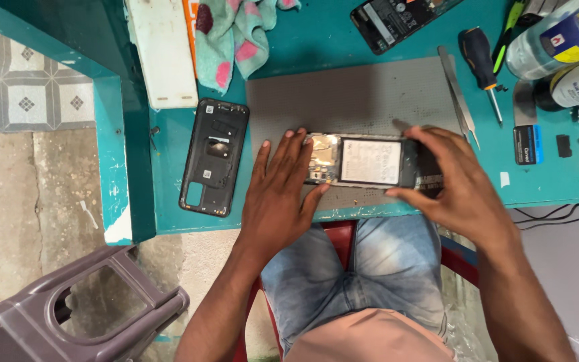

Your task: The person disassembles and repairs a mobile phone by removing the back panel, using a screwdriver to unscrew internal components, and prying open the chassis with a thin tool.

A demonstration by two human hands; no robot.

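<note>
Both hands are on the opened phone, which lies on its face on the grey work mat at the near edge of the teal table. The left hand lies flat with fingers spread, its fingertips pressing the phone's left end, closed around nothing. The right hand curls over the right end, thumb along the near edge and fingers on the far edge, pinching the body lightly.

Going left to right: a grey plastic stool stands on the floor, a removed black back cover lies left of the mat, a patterned cloth lies far left, a second opened phone lies far centre, and tweezers, a black-handled screwdriver and bottles sit to the right.

The phone sits so close to the table's near edge that a slip of either hand could push it off into the lap. Pressure from the left fingertips on the exposed board could, I judge, strain small parts there.

The right hand hides the phone's right end, so what lies there cannot be told. The bottles are cut off by the frame, and the small dark items beside them are hard to identify.
</note>
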